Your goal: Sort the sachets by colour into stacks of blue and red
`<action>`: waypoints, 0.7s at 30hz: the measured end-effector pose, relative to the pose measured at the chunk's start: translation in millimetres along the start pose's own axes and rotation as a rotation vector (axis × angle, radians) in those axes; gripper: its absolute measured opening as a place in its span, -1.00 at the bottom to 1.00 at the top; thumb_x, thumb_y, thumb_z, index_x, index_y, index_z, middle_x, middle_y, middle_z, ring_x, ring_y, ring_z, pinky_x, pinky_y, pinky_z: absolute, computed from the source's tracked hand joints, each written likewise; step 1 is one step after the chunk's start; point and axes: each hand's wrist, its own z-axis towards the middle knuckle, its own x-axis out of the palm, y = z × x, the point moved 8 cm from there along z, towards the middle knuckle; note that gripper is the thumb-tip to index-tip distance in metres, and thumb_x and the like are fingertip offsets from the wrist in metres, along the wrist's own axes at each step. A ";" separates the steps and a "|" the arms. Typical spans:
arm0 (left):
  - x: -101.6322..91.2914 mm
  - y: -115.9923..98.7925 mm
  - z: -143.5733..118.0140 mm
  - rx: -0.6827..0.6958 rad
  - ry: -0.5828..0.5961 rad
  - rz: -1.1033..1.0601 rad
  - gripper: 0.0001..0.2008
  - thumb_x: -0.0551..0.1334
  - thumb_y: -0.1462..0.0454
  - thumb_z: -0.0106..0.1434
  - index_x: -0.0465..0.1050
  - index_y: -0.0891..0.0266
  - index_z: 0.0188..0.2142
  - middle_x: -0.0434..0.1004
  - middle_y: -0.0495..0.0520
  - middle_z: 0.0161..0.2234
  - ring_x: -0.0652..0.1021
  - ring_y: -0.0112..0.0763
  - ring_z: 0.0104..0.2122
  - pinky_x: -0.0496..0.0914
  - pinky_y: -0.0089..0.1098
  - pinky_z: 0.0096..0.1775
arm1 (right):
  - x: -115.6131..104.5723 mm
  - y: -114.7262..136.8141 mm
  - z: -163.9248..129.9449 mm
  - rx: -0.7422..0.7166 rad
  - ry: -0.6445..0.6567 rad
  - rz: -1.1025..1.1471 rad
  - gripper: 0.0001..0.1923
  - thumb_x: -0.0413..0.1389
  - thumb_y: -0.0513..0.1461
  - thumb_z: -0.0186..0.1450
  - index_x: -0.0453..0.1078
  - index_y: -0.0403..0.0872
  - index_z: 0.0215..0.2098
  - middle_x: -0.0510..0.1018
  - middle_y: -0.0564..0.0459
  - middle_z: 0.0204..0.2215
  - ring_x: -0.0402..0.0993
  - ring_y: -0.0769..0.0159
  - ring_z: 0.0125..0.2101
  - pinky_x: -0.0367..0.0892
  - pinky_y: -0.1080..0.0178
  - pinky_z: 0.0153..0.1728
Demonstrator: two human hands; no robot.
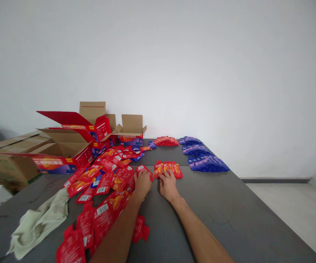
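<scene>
My left hand (143,183) has its fingers closed on a red pouch (140,168) that shows a white label, at the right edge of a loose heap of red pouches (107,186). Just to the right, my right hand (169,185) rests its spread fingertips on the front of a row of overlapping red pouches (176,170) with orange pictures. The row lies flat on the dark grey table (202,212). A few blue pouches (96,182) are mixed into the heap. My left forearm hides part of the heap's near end.
Behind the row lies a fanned stack of red pouches (166,141). Several blue pouch stacks (207,163) line the table's right side. Open cartons (55,165) stand at the left and back, including a small one (131,140). A pale cloth (41,223) lies front left.
</scene>
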 end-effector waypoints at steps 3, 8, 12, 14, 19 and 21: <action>0.1 0.2 0.4 0.002 -0.005 0.007 -0.61 0.08 0.38 0.27 0.51 0.11 0.02 0.45 0.18 0.13 0.34 -0.03 0.15 0.14 0.09 0.14 | 2.0 -1.4 0.6 -0.004 -0.004 -0.003 -0.61 -0.01 -0.28 0.32 0.51 0.04 0.05 0.44 -0.04 0.14 0.12 0.02 0.23 0.02 0.00 0.23; -9.1 -1.7 -1.1 -0.012 -0.041 0.014 -0.65 0.04 0.34 0.34 0.57 0.14 -0.06 0.51 0.19 0.06 0.36 -0.01 0.11 0.16 0.04 0.09 | 4.8 -4.7 2.2 -0.015 -0.013 -0.006 -0.61 -0.02 -0.29 0.33 0.51 0.02 0.04 0.44 -0.05 0.15 0.14 0.05 0.22 0.02 0.03 0.24; -28.0 -0.8 -1.9 -0.039 -0.106 0.016 -0.63 -0.02 0.36 0.37 0.56 0.16 -0.13 0.56 0.17 -0.05 0.38 -0.04 0.07 0.19 -0.04 0.05 | 6.1 -6.9 2.9 -0.012 -0.014 -0.001 -0.62 -0.01 -0.28 0.33 0.52 0.03 0.02 0.45 -0.05 0.14 0.17 0.06 0.21 0.01 0.04 0.25; -42.4 2.0 -2.0 -0.081 -0.182 -0.011 -0.65 -0.05 0.36 0.38 0.53 0.17 -0.15 0.57 0.17 -0.09 0.39 -0.08 0.05 0.21 -0.09 0.04 | 4.4 -6.0 3.5 -0.016 -0.034 0.020 -0.63 -0.01 -0.27 0.33 0.52 0.01 0.02 0.46 -0.06 0.13 0.18 0.07 0.21 0.02 0.04 0.26; -68.7 -0.3 -3.6 -0.057 -0.386 -0.324 -0.64 -0.15 0.24 0.45 0.42 0.21 -0.18 0.54 0.16 -0.19 0.48 -0.25 -0.11 0.28 -0.28 -0.05 | -11.0 4.3 3.9 -0.053 -0.157 0.205 -0.58 -0.03 -0.20 0.37 0.42 -0.09 0.14 0.49 -0.11 0.10 0.27 0.09 0.14 0.08 0.04 0.23; -68.9 -3.8 -3.4 -0.007 -0.405 -0.530 -0.63 -0.15 0.18 0.46 0.39 0.20 -0.16 0.54 0.10 -0.22 0.50 -0.31 -0.19 0.31 -0.35 -0.12 | -14.6 8.5 3.4 -0.060 -0.160 0.312 -0.58 -0.03 -0.17 0.37 0.41 -0.09 0.13 0.53 -0.12 0.04 0.36 0.11 0.06 0.19 0.09 0.15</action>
